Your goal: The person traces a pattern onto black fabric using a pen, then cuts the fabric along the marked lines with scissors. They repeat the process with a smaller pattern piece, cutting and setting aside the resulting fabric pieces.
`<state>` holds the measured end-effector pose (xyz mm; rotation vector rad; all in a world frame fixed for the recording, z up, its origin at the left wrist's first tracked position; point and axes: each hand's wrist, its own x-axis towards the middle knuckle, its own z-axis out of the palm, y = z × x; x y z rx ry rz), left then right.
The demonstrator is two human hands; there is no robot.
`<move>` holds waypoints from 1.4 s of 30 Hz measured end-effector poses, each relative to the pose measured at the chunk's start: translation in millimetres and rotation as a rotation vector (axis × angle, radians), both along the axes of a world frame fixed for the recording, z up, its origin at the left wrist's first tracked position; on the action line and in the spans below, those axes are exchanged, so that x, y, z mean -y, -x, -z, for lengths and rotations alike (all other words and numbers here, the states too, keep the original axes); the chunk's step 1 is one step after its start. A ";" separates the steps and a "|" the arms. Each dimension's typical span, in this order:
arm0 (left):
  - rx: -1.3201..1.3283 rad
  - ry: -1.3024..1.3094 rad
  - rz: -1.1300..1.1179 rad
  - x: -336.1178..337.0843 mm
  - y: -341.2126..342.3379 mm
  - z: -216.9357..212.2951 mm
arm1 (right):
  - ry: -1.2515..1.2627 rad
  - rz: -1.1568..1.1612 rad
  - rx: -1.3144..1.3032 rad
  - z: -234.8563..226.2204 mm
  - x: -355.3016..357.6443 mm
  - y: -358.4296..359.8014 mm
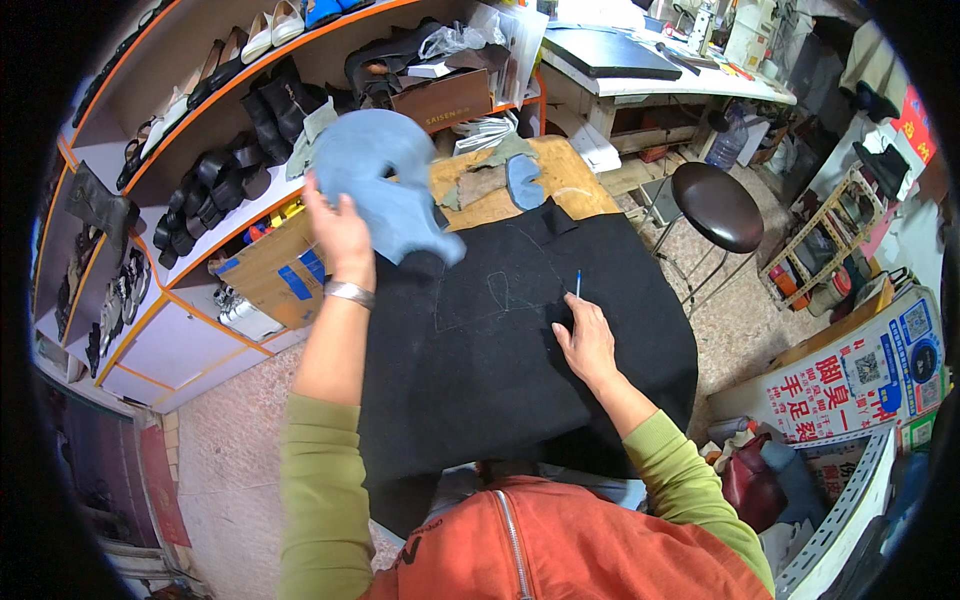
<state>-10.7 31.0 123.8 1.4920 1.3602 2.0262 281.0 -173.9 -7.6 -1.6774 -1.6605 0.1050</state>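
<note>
My left hand [343,236] grips the edge of a light blue sheet of leather or cloth [372,160] with cut-out curves. It is lifted above the far left of the table and slightly blurred. A black cloth [470,390] covers the near part of the table, with pale outlines drawn on its middle. Right of those lines my right hand [588,342] rests on the cloth, fingers closed around a slim pen [578,284] with a blue end pointing up. Beyond the cloth, a smaller curved blue piece [523,183] lies by grey-brown scraps [480,186] on the wooden tabletop [575,180].
Shelves of shoes [215,180] line the left side, with a cardboard box [270,275] low by the table. A round dark stool [716,205] stands to the right. Behind is a white workbench [700,82]. A white crate [840,510] of leather pieces sits near right.
</note>
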 end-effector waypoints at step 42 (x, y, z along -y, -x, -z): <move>-1.263 0.548 0.356 125.3 -34.4 134.2 | 0.292 -0.127 0.458 8.9 -146.2 -39.8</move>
